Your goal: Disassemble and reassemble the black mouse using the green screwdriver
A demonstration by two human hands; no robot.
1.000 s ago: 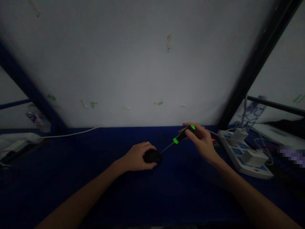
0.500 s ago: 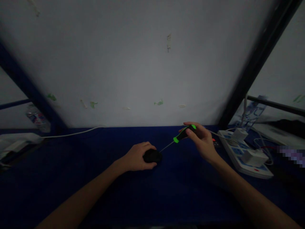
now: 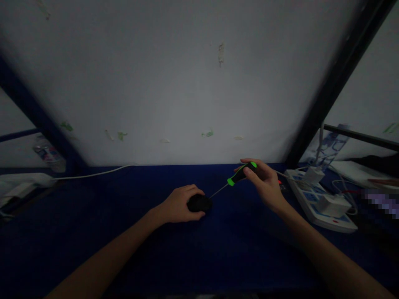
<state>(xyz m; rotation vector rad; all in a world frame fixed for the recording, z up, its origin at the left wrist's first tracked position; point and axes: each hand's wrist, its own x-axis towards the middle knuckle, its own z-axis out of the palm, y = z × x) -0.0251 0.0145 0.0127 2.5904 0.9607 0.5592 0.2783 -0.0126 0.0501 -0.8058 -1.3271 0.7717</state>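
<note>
My left hand [image 3: 178, 204] clasps a small rounded black object [image 3: 200, 203]; my right hand [image 3: 265, 183] holds a green-and-black screwdriver [image 3: 241, 174] against it.

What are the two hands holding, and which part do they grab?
The right hand holds a screwdriver by its black-and-green handle; the left hand grips a small black object from its left side.
</note>
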